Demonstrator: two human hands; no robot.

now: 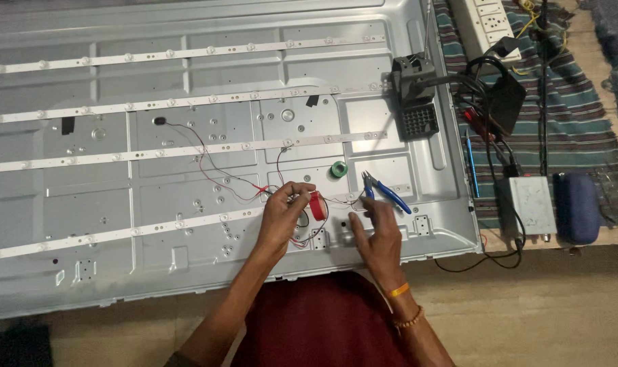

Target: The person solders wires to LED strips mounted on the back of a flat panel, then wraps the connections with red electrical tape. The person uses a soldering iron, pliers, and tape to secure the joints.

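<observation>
My left hand (284, 212) pinches thin red and black wires (217, 170) between its fingertips, just left of a red tape roll (316, 206). These wires trail up and left across the grey metal backlight panel (186, 265). My right hand (377, 236) holds blue-handled cutting pliers (387, 194), jaws pointing up and away from me. A thin wire runs between the two hands. A small green spool (338, 170) lies on the panel just above them.
Several white LED strips (186, 52) cross the panel. A black tool stand (415, 95) sits at its right edge. On the striped cloth (580, 115) to the right are a white power strip (487, 24), black cables, a grey box (530, 204) and a blue case (576, 205).
</observation>
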